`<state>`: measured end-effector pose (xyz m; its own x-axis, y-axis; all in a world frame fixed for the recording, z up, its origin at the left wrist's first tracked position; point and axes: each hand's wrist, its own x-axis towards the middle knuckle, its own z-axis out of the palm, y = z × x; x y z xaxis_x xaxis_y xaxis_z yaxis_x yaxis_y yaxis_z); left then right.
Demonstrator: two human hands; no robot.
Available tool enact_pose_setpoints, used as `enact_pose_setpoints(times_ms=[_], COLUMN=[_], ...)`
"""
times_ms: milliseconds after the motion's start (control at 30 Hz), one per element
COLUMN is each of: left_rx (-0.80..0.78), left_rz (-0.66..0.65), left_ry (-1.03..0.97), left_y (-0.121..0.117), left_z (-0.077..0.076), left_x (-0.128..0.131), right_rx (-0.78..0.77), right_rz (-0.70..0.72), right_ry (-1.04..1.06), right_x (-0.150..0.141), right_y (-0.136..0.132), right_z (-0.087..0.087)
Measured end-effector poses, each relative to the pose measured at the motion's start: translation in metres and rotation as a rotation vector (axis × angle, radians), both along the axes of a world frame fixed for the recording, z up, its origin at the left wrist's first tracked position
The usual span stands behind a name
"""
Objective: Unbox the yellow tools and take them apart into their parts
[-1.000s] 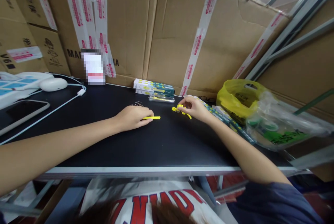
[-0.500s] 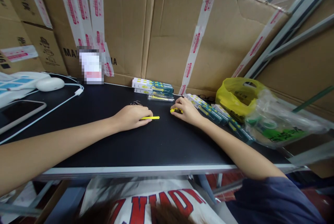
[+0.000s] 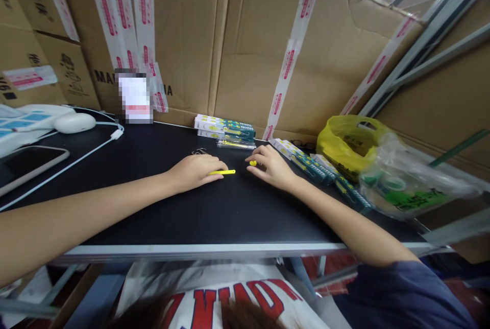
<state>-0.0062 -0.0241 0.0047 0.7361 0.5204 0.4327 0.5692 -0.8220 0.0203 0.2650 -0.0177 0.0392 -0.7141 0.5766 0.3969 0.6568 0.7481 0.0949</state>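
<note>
My left hand (image 3: 195, 172) rests on the black tabletop, closed around a thin yellow stick (image 3: 227, 171) with a small hole at its tip. The stick points right; its other end is hidden in the fingers. To its right, my right hand (image 3: 273, 166) is low over the table with curled fingers. A small yellow piece (image 3: 253, 163) shows between its thumb and fingertips; its exact kind is too small to make out. Several thin metal hooks (image 3: 199, 151) lie just behind my left hand. Clear tubes or packets with yellow inside (image 3: 236, 143) lie behind the gap between the hands.
Printed slim boxes (image 3: 224, 127) stand against the cardboard wall (image 3: 252, 78). More such boxes (image 3: 306, 161) lie right of my right hand, beside a yellow plastic bag (image 3: 331, 137) and a clear bag (image 3: 413, 186). A phone (image 3: 34, 163), white cable and power strip (image 3: 34, 119) are at left.
My right hand has shifted slightly, and less yellow shows between its fingers than before. The left hand keeps hold of the yellow stick, nearly unmoved.
</note>
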Motion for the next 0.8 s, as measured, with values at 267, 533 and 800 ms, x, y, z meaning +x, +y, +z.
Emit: enact_pose_setpoints(times_ms=[267, 533, 800], left_rx=[-0.073, 0.027, 0.232], left_rz=[0.004, 0.083, 0.149], left_ry=[-0.063, -0.073, -0.244], left_y=[-0.005, 0.000, -0.004], left_z=[0.004, -0.001, 0.012], left_x=[0.004, 0.000, 0.000], right_rx=[-0.008, 0.014, 0.085], right_rz=[0.213, 0.223, 0.109], right_ry=[-0.142, -0.218, -0.175], right_x=[-0.046, -0.067, -0.062], right_y=[-0.024, 0.002, 0.051], right_z=[0.002, 0.006, 0.021])
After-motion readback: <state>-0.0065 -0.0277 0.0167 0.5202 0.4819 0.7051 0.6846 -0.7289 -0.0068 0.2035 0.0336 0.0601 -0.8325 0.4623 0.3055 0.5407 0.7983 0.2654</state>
